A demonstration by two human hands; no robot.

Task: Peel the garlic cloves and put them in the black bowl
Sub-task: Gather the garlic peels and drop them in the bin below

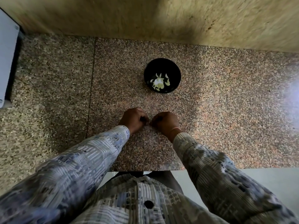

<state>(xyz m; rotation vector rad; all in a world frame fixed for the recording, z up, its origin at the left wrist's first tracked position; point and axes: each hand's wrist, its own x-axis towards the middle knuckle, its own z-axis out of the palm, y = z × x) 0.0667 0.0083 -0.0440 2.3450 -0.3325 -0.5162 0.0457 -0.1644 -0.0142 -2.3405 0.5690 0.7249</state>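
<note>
My left hand (133, 118) and right hand (166, 122) are curled knuckles-up, fingertips meeting between them just over the counter (226, 110); whether they pinch anything I cannot tell. The black bowl (161, 60), peeled cloves (159, 82) inside, lies straight ahead, nearer my right hand.

1. The person wears a long-sleeved shirt (129, 199) printed in patchwork blocks of fine stripes and small squares, in grey, white and muted blue.
2. The left sleeve (80, 159) and the right sleeve (218, 175) reach the wrists.
3. A round dark button (148, 204) sits on the front placket.
4. A thin pale-orange band (175, 129) circles the right wrist.
5. The left hand (133, 118) and the right hand (166, 122) are bare.
</note>
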